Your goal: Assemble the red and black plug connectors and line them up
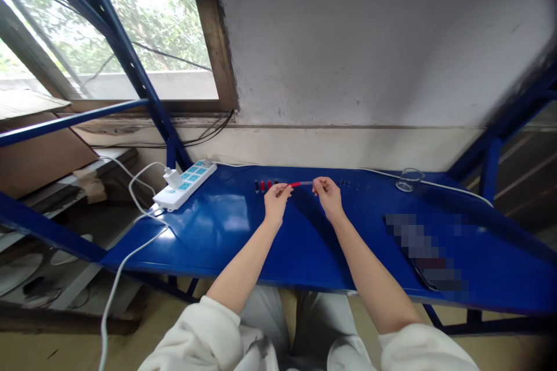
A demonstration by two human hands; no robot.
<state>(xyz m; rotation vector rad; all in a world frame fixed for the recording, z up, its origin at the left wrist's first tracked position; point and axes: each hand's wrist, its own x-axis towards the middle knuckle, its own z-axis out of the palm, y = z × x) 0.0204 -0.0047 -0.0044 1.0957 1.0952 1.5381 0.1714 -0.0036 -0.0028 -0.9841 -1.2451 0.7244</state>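
Observation:
Level above the blue table, a slim red pen (295, 184) spans the gap between my two hands. Its left part is red and its right part is a clear barrel. My left hand (275, 204) pinches the red end between thumb and fingers. The far end of the clear barrel sits in the closed fingertips of my right hand (329, 197), which hide its tip. Just left of my left hand stand several small black and red caps (263, 185), partly covered by that hand. Several tiny dark pieces (345, 182) lie to the right of my right hand.
A white power strip (187, 184) with a plug and cable lies at the left of the blue table (209, 249). Clear round rings or a container (404, 185) rest at the back right. A blurred-out dark flat object (422, 252) lies on the right.

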